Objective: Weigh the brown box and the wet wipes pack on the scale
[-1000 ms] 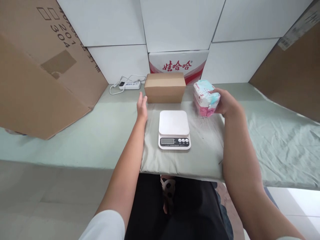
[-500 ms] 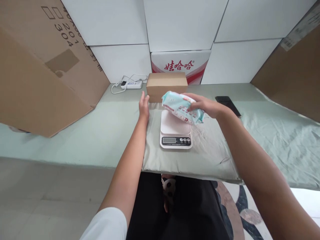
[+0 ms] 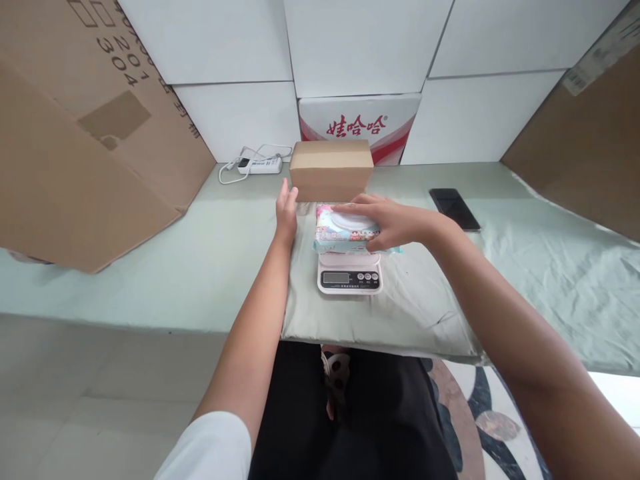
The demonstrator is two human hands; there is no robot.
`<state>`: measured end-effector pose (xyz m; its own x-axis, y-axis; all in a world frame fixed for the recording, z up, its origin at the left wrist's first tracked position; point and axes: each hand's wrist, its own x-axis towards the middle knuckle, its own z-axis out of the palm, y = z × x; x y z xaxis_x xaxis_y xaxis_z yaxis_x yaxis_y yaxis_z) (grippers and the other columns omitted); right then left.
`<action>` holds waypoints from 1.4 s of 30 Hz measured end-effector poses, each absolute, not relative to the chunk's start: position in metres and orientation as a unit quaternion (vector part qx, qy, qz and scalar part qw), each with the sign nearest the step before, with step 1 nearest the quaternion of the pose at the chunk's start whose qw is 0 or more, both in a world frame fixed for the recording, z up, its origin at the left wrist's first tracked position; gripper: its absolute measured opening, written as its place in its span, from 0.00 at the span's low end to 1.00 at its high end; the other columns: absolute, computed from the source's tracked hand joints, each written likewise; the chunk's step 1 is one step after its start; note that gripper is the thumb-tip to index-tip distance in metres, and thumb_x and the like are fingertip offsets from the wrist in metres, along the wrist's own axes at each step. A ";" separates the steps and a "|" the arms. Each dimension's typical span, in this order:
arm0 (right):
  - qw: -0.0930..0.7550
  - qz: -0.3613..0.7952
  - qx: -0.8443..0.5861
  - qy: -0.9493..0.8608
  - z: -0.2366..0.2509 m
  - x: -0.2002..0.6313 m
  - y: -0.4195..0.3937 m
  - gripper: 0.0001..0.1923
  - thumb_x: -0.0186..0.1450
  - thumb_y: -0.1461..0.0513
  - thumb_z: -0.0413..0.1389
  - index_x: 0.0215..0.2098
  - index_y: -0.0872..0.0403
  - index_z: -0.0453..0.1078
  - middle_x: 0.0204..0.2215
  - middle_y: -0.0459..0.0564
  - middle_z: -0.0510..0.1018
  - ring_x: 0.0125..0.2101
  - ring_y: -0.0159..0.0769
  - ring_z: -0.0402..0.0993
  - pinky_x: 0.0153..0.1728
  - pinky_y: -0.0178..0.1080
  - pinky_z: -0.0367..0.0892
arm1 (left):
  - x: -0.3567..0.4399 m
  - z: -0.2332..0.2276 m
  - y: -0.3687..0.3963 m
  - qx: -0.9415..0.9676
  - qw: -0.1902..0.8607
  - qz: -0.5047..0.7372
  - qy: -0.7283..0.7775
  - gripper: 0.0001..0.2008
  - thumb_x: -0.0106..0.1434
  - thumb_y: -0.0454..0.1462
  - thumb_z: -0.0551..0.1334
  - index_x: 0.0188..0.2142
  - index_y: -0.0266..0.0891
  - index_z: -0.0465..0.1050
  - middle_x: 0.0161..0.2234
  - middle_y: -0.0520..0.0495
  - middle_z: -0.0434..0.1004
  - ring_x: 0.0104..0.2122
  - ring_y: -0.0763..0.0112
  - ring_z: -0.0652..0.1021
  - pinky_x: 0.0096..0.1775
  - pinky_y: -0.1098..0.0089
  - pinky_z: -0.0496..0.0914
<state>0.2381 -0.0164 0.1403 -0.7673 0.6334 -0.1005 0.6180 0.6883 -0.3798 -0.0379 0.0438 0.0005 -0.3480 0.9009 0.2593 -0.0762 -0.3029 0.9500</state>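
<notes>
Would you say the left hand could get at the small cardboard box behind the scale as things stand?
Probably yes. The left hand rests open on the cloth just in front of the small cardboard box, at its left corner, with nothing between them. The right hand is on the wipes pack, off to the side.

Bright, even light; soft shadows; wide-angle bending at edges; sharp focus.

My arms are bare from the short white sleeve (image 3: 213, 447) on my left down to both hands. Below them I wear black trousers (image 3: 350, 427).
</notes>
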 end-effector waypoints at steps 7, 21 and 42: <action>0.036 0.204 -0.334 -0.920 0.137 0.244 -0.020 0.55 0.58 0.55 0.67 0.79 0.24 0.51 0.73 0.45 0.65 0.71 0.66 0.58 0.71 0.68 0.57 | -0.039 -0.001 0.044 0.446 0.354 0.672 0.472 0.39 0.73 0.52 0.61 0.78 0.45 0.56 0.81 0.48 0.51 0.80 0.62 0.54 0.77 0.64 0.53; 0.069 0.218 -0.367 -0.901 0.140 0.248 -0.036 0.44 0.64 0.44 0.67 0.76 0.31 0.62 0.79 0.47 0.59 0.77 0.66 0.54 0.75 0.68 0.51 | -0.038 0.001 0.041 0.450 0.359 0.670 0.469 0.42 0.72 0.55 0.62 0.79 0.42 0.55 0.81 0.45 0.51 0.80 0.58 0.53 0.77 0.63 0.52; 0.082 0.207 -0.371 -0.901 0.140 0.232 -0.036 0.45 0.62 0.51 0.66 0.77 0.35 0.62 0.68 0.53 0.71 0.65 0.62 0.69 0.67 0.60 0.64 | -0.037 0.004 0.044 0.448 0.367 0.675 0.457 0.37 0.74 0.51 0.62 0.77 0.45 0.59 0.79 0.48 0.57 0.79 0.60 0.58 0.77 0.63 0.54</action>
<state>0.2323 -0.0364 0.1403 -0.7110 0.7032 -0.0065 0.6355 0.6385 -0.4341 -0.0369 0.0440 0.0037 -0.3285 0.9054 0.2691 -0.0856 -0.3122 0.9461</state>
